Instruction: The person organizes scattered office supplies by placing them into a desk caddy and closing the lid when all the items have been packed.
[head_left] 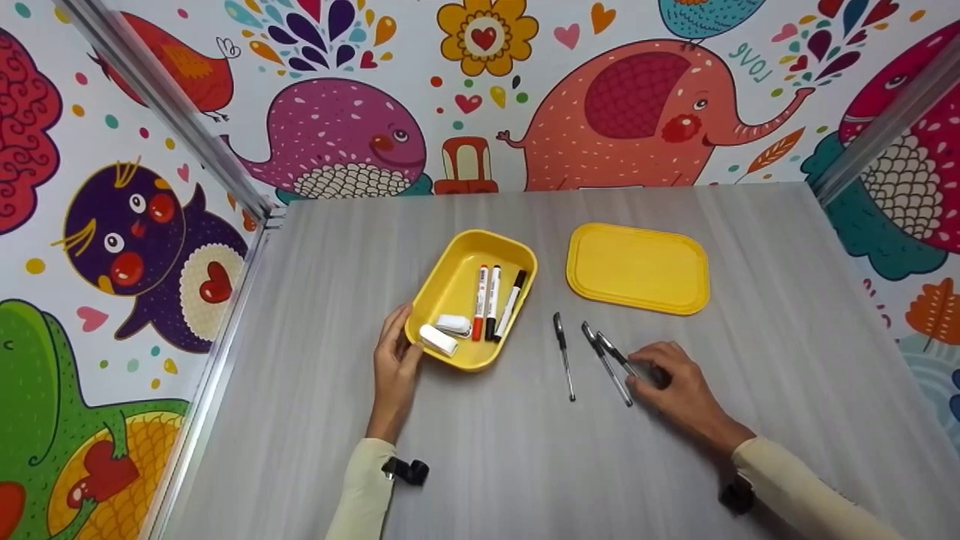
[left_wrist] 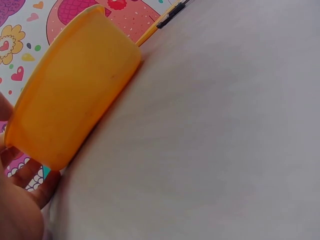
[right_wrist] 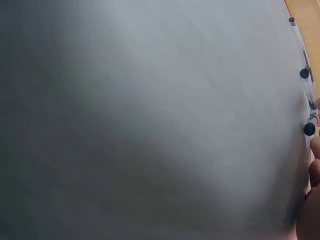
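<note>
Right of centre, my right grip (head_left: 667,381) pinches a pen (head_left: 616,353); dragging it could roll the neighbouring pen (head_left: 611,372). My left grip (head_left: 395,352) clasps the central box (head_left: 452,285); tugging could skid it.

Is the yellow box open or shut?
Open. The yellow box shows markers inside, and a yellow lid lies apart on the table.

Cream sleeves (head_left: 364,487), black wrist cameras (head_left: 418,472)

Yellow container (left_wrist: 75,90): upright, we see, on the grey tabletop (left_wrist: 200,135).
Left hand (left_wrist: 20,205): we find it gripping the near end.
Patterned wall (left_wrist: 22,42): far side.
</note>
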